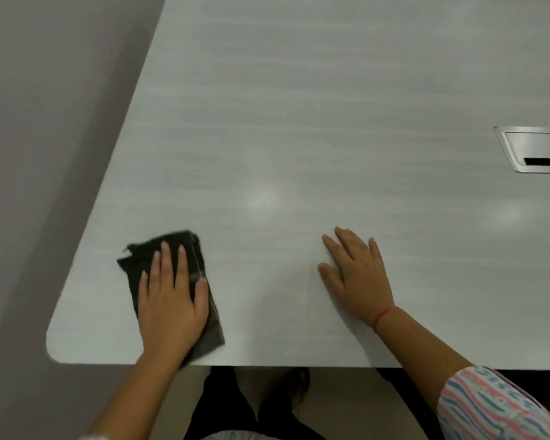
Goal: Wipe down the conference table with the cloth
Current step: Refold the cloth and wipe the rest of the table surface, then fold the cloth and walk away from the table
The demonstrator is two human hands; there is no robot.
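Hands flat: left point(169, 300) pressing dark folded cloth point(204, 331); smooth pale table point(299, 122).

Dark cloth point(200, 331); glossy pale woodgrain table point(299, 122); metal hatch point(537, 152).

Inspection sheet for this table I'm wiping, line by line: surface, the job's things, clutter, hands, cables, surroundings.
Surface: pale wood-grain conference table, rounded near-left corner.
Job's things: dark folded cloth, lying flat on the table near that corner.
Clutter: nothing seen.
Hands: left hand presses flat on the cloth, fingers straight; right hand lies flat on bare tabletop, apart from the cloth.
Cables: nothing seen; a metal hatch with a dark slot is set into the tabletop at the right edge of view.
Surroundings: grey-brown floor to the left; the person's dark trousers below the near edge.
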